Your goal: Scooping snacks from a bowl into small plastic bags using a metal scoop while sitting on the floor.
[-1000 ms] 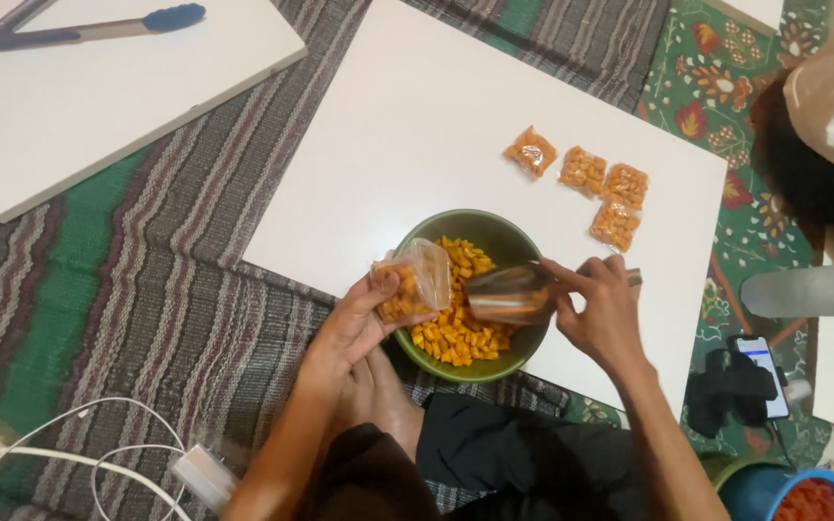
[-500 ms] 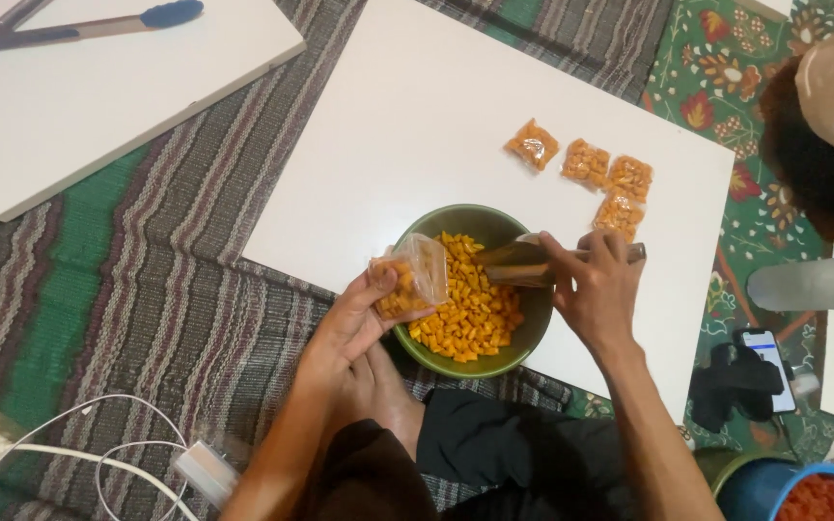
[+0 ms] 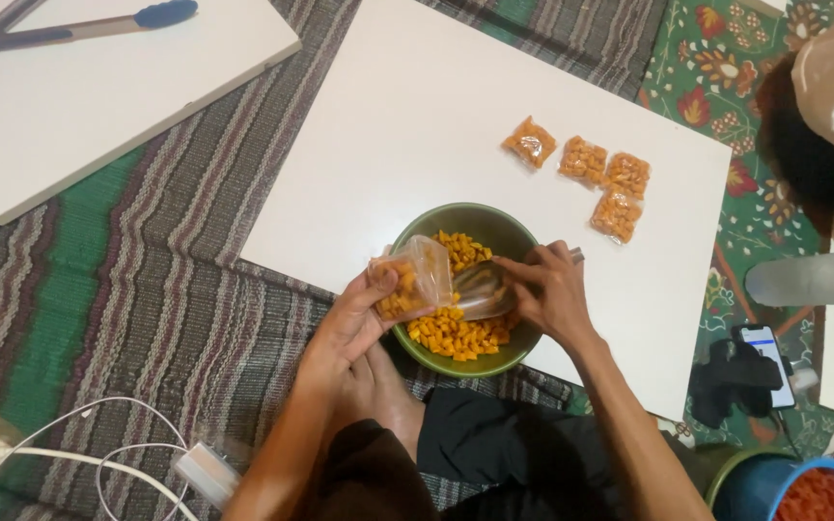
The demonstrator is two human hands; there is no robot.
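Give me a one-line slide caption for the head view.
Left hand holds a small clear bag over a green bowl of orange snacks while right hand tips a metal scoop into it.

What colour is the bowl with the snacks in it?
The bowl is green, seen best in the head view.

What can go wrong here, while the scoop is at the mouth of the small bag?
1. The small plastic bag is held only by the left hand, and its mouth looks soft; orange pieces may miss it, though most would likely fall back into the green bowl.
2. The bowl overhangs the edge of the white board; pressing with the metal scoop in the right hand might tip it.
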